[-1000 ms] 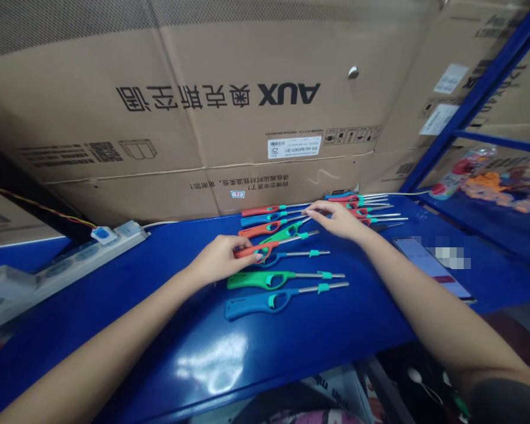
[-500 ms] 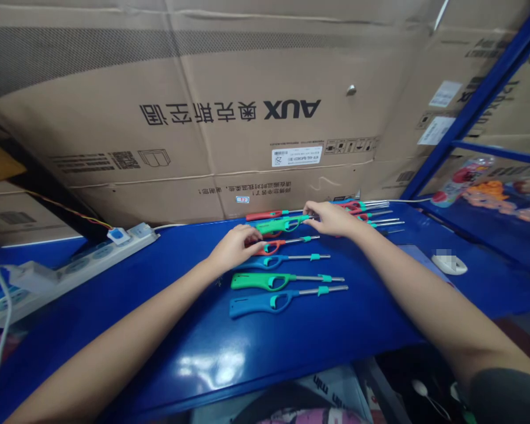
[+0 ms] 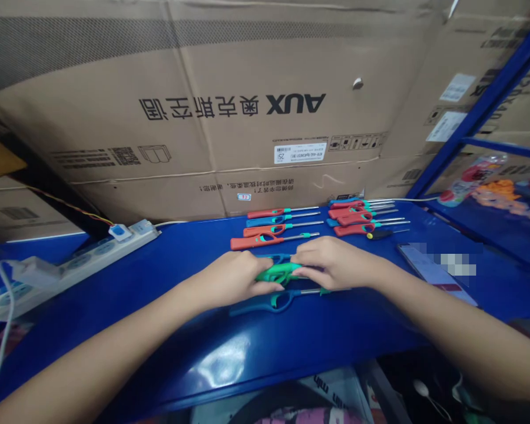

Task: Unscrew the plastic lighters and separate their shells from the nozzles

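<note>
Long-nosed utility lighters lie in rows on a blue shelf (image 3: 291, 341). My left hand (image 3: 232, 280) and my right hand (image 3: 331, 262) meet over a green lighter (image 3: 274, 273); both have fingers closed around it, left on the handle, right on the nose side. A blue lighter (image 3: 265, 302) lies just in front of my hands, and another blue one shows behind them. Further back lie red and blue lighters (image 3: 265, 239) in a row, and a second cluster of red lighters (image 3: 357, 218) sits to the right.
A big AUX cardboard box (image 3: 229, 106) walls off the back. A white power strip (image 3: 70, 259) with cables lies at the left. A phone (image 3: 433, 271) lies flat at the right, beside a blue rack post (image 3: 472, 112).
Both hands came back from the far rows toward me and now grip a green lighter together. The red lighter that my left hand touched now lies in the back row.
</note>
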A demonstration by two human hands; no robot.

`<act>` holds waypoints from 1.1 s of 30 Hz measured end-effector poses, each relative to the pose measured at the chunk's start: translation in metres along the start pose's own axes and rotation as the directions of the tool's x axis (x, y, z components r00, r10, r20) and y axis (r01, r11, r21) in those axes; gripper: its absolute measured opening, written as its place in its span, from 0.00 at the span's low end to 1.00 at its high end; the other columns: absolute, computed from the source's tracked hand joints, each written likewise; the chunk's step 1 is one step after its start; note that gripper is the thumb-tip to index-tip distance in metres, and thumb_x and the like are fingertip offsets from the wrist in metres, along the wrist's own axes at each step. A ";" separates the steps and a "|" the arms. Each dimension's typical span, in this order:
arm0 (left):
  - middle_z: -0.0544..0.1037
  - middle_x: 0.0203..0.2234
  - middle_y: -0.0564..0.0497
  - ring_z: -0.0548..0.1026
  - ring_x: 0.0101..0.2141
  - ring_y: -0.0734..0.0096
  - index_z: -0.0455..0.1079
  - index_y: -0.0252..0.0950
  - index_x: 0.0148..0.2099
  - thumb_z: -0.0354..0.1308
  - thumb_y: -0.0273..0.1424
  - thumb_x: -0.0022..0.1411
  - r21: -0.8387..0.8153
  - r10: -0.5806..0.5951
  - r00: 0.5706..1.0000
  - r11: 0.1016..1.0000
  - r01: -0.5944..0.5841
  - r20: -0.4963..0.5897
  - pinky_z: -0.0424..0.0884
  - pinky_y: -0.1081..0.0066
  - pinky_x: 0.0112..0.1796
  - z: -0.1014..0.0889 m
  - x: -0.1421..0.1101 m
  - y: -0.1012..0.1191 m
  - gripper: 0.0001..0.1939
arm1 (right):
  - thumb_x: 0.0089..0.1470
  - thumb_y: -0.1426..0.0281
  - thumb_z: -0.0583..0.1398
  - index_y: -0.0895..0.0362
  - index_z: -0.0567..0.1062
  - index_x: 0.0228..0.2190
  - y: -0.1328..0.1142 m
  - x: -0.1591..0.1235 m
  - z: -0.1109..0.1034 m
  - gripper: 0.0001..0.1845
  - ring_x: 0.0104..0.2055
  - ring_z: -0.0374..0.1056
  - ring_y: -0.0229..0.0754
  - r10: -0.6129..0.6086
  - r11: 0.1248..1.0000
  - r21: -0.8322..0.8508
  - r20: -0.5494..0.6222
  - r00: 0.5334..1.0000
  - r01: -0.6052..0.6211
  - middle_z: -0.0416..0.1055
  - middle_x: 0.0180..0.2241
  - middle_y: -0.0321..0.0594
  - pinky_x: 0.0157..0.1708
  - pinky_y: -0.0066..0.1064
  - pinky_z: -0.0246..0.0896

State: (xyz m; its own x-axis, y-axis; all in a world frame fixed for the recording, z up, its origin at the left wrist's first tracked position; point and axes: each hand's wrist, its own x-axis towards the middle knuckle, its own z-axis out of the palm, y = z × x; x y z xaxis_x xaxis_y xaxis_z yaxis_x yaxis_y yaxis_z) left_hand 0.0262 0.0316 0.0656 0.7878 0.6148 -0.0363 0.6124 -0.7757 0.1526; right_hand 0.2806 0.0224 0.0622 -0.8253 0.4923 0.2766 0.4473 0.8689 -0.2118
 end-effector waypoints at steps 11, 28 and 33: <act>0.80 0.29 0.46 0.80 0.29 0.57 0.70 0.37 0.43 0.48 0.47 0.73 0.065 -0.041 0.997 0.997 0.037 0.058 0.60 0.70 0.25 0.002 -0.025 0.033 0.19 | 0.68 0.62 0.53 0.57 0.72 0.35 -0.043 0.003 -0.004 0.14 0.31 0.68 0.40 0.157 0.987 0.001 0.256 0.954 -0.163 0.73 0.32 0.38 0.29 0.31 0.55; 0.80 0.26 0.47 0.80 0.25 0.54 0.70 0.40 0.43 0.39 0.50 0.74 -0.064 -0.104 0.937 0.989 0.133 0.333 0.56 0.67 0.21 -0.005 -0.073 0.076 0.24 | 0.70 0.61 0.51 0.56 0.70 0.32 -0.093 -0.025 -0.001 0.17 0.26 0.63 0.40 -0.020 0.993 -0.112 0.228 0.974 0.047 0.69 0.28 0.36 0.25 0.33 0.53; 0.79 0.29 0.48 0.78 0.27 0.61 0.69 0.38 0.44 0.44 0.39 0.76 -0.089 -0.020 0.984 0.995 0.036 0.176 0.60 0.68 0.24 -0.007 -0.060 0.068 0.16 | 0.70 0.62 0.50 0.56 0.71 0.37 -0.084 -0.012 -0.009 0.15 0.31 0.69 0.40 0.119 0.981 0.096 0.375 0.919 -0.166 0.73 0.33 0.39 0.28 0.32 0.56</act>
State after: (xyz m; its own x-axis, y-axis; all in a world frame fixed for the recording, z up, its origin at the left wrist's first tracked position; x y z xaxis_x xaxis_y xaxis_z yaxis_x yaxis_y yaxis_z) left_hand 0.0200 -0.0569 0.0847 0.7747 0.5956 -0.2124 0.6322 -0.7371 0.2388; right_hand 0.2566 -0.0558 0.0851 -0.8348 0.5368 -0.1223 0.5430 0.7661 -0.3439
